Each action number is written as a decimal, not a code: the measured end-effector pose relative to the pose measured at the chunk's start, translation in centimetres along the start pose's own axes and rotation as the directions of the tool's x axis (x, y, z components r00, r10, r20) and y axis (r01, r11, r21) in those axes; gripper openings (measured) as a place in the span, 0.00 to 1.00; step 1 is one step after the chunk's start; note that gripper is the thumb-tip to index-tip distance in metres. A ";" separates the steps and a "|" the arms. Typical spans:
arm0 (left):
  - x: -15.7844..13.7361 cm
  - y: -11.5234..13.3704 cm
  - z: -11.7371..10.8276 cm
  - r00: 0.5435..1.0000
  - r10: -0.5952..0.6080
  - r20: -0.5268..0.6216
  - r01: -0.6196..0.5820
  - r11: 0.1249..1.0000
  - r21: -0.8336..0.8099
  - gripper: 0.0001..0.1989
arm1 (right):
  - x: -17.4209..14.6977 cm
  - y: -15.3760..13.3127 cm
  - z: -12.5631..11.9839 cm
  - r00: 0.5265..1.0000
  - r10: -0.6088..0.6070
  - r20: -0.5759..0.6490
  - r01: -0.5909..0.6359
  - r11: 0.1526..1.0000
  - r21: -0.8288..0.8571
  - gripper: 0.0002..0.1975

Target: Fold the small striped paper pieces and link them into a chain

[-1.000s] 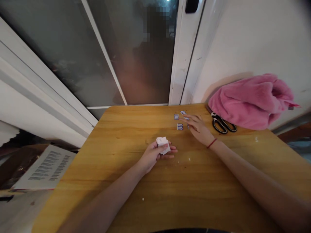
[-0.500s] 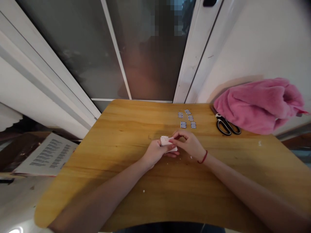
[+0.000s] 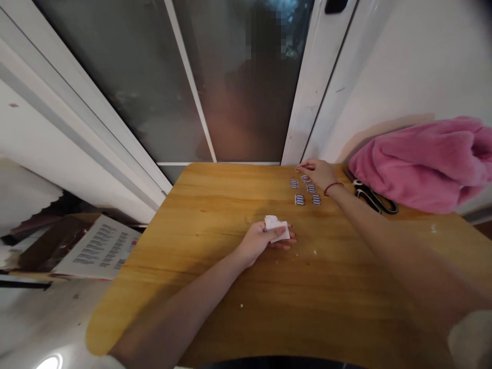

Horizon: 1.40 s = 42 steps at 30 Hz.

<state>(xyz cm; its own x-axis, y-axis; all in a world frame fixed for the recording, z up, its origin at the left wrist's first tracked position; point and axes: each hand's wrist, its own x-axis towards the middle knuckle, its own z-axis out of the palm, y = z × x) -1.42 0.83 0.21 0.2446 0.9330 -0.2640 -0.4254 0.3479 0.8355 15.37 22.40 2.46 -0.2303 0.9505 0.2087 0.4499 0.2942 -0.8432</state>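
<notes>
- White paper cards (image 3: 275, 224) sit in a loose, uneven stack in the left hand (image 3: 257, 241), left of the scissors (image 3: 372, 195) and nearer the wearer; the thumb presses on top, the fingers lie beneath.
- Right hand (image 3: 317, 171), left of the scissors and slightly farther from the wearer: fingers bent towards the thumb, nearly closed — whether a card is pinched between them I cannot tell.
- Blue-printed cards (image 3: 300, 200) lie apart from the stack, left of the scissors — five can be counted, the farthest partly covered by the right hand; their print is too small to read.
- Cardboard box (image 3: 126, 225), far left of the scissors and below table level: open, with a printed flap folded outward. Inside is something dark and shiny (image 3: 63, 238), too dim to identify.
- Pink plush cloth (image 3: 426, 164) is bunched just right of the scissors, cut off by the view's right edge; the scissor blades are hard to make out beside it.
- Red bracelet (image 3: 333, 187) circles the right wrist, left of the scissors.
- Glass door (image 3: 134, 92), beyond the scissors to the left, shows a dark, blurred shape, partly pixelated.
</notes>
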 end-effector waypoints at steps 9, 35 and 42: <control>0.0 0.0 0.0 0.999 -0.014 0.051 0.015 1.000 -0.020 0.17 | 2.2 1.9 1.4 0.920 -0.238 0.312 0.393 0.556 -0.733 0.12; -0.1 0.0 0.0 0.996 0.014 0.091 -0.017 0.999 0.029 0.18 | -2.5 3.1 -2.2 0.995 -0.032 0.095 0.097 0.556 -0.825 0.20; -0.2 0.3 -0.1 0.997 -0.010 0.079 0.012 1.000 -0.026 0.16 | -1.6 2.6 -1.8 0.997 0.063 -0.039 -0.072 0.675 -0.734 0.22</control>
<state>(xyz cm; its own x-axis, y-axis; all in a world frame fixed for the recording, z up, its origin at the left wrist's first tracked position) -1.66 0.76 0.45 0.3168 0.9194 -0.2333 -0.4446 0.3612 0.8197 18.48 21.79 0.88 -0.1676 0.9704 0.1740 0.9536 0.2043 -0.2209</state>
